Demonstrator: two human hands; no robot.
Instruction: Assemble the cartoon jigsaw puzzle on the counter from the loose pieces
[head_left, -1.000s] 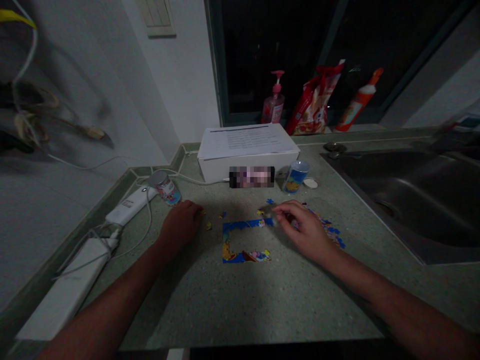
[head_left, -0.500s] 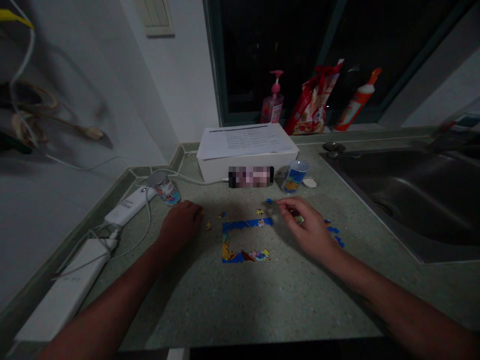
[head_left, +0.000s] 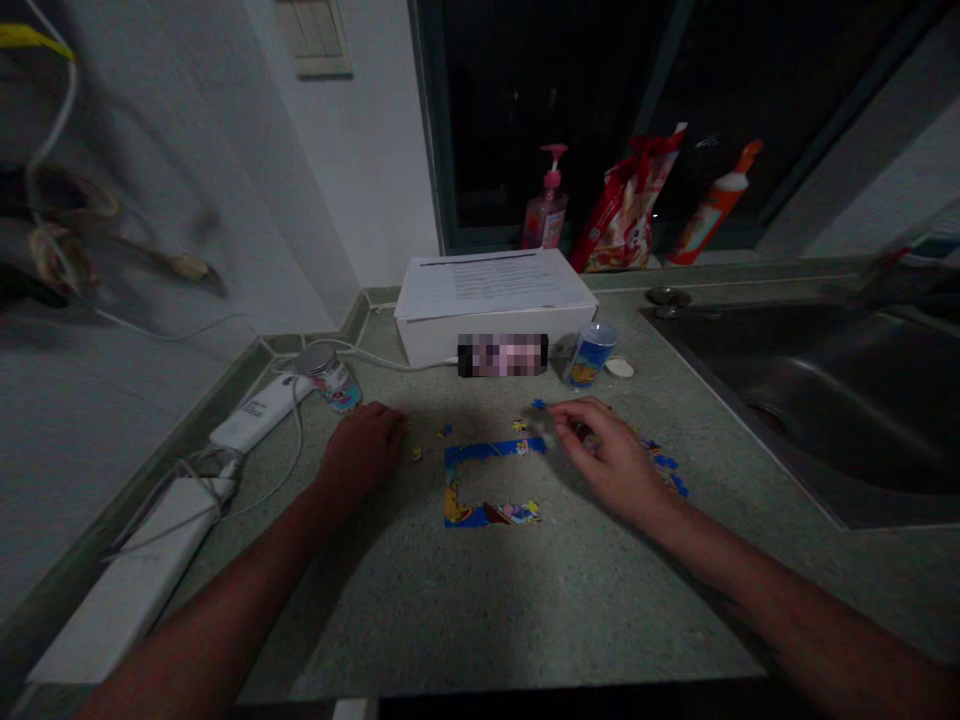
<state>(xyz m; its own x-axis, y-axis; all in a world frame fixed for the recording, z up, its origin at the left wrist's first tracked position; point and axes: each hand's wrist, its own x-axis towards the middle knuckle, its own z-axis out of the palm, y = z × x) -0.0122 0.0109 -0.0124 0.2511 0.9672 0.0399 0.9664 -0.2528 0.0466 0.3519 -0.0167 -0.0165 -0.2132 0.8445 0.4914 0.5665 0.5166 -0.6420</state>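
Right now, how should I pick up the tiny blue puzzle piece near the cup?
Pinch the blue puzzle piece by its edges with two fingers, coming straight down from above. It is small and lies flat on the counter, so there is little to grab from the side. The right hand is nearest, so it can reach over from its lower right.

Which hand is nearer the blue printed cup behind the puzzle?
Right hand: nearer, just in front of the blue printed cup. Left hand: farther away, well to the cup's left.
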